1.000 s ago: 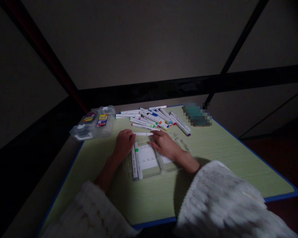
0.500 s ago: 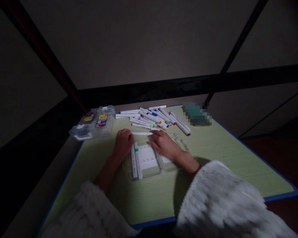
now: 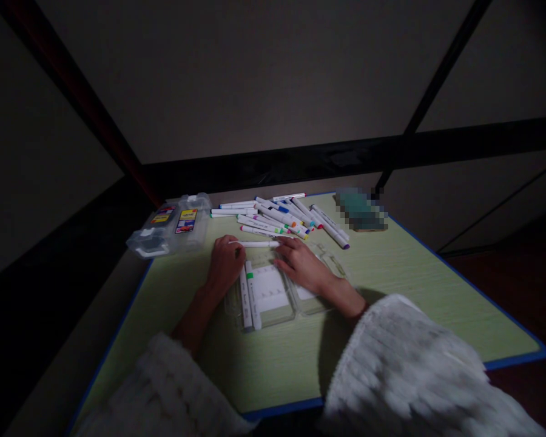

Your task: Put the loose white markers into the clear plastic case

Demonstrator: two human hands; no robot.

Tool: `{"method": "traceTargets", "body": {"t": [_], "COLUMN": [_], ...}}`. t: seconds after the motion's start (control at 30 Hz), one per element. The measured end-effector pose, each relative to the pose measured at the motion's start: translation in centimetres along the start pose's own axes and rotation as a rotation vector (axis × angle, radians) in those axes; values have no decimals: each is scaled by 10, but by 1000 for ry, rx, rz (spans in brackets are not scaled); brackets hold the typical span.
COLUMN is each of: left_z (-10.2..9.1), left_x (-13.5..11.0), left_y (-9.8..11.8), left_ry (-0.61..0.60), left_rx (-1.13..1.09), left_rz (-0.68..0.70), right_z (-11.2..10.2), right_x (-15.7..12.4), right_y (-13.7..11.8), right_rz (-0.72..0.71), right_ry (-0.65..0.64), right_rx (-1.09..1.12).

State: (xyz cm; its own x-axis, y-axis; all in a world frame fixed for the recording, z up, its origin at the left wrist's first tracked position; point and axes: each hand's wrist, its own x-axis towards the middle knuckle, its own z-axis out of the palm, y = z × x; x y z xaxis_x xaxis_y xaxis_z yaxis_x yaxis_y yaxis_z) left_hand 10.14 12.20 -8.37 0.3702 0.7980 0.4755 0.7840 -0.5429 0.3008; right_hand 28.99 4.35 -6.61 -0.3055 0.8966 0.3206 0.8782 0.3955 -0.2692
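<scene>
A white marker (image 3: 259, 244) lies crosswise between my hands, above the far edge of a clear plastic case (image 3: 273, 318). My left hand (image 3: 226, 262) is closed on its left end, and the fingers of my right hand (image 3: 300, 262) close on its right end. Inside the case's left half, two white markers (image 3: 250, 297) stand side by side along the left wall, one with a green band. White paper shows under the clear plastic in both halves. My right hand covers part of the case's right half.
Beyond my hands lies a loose heap of white markers (image 3: 277, 213) with coloured ends. A closed clear case (image 3: 173, 224) with bright labels sits at the table's left edge. At the back right is a pixelated flat object (image 3: 361, 210). The pale green table (image 3: 404, 291) has a blue rim.
The marker between my hands has risen very slightly, and my left fingers have shifted a little. The markers in the case and the heap stay as they were.
</scene>
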Motion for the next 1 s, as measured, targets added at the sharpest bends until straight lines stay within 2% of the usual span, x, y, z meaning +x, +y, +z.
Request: {"method": "traceTargets", "body": {"t": [1.0], "left_z": [-4], "left_x": [-1], "left_y": [5], "left_ry": [-5], "left_rx": [14], "left_rz": [-4], "right_z": [-1], "right_x": [0], "right_y": [1], "right_rz": [21], "right_ry": [-22], "right_rx": [7]}}
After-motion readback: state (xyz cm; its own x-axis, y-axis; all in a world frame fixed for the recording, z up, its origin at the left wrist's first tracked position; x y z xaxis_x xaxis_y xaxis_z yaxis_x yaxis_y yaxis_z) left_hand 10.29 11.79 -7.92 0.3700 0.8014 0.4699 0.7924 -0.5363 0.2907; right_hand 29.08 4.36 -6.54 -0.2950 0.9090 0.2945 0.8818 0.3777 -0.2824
